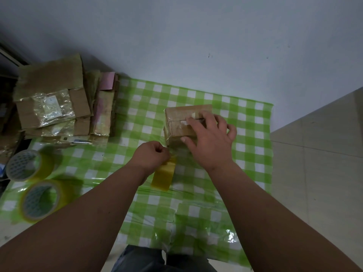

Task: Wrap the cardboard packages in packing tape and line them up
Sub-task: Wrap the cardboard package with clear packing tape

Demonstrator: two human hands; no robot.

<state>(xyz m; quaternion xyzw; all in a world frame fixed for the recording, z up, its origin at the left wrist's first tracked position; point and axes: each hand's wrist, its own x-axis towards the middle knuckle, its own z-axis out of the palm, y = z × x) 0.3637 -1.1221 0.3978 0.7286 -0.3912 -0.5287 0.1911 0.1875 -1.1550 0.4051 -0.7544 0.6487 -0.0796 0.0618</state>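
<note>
Right hand spread, fingers pressing cardboard package mid-cloth. Left hand curled, pinching yellow tape roll just beside package. Two spare tape rolls sit left; wrapped packages stacked far-left on checkered cloth.

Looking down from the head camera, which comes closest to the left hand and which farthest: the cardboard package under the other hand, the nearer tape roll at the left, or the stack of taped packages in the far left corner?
From the left hand:
1. Cardboard package, just ahead to the right.
2. Nearer tape roll, left and closer to the person.
3. Stack of taped packages, far left corner.
</note>
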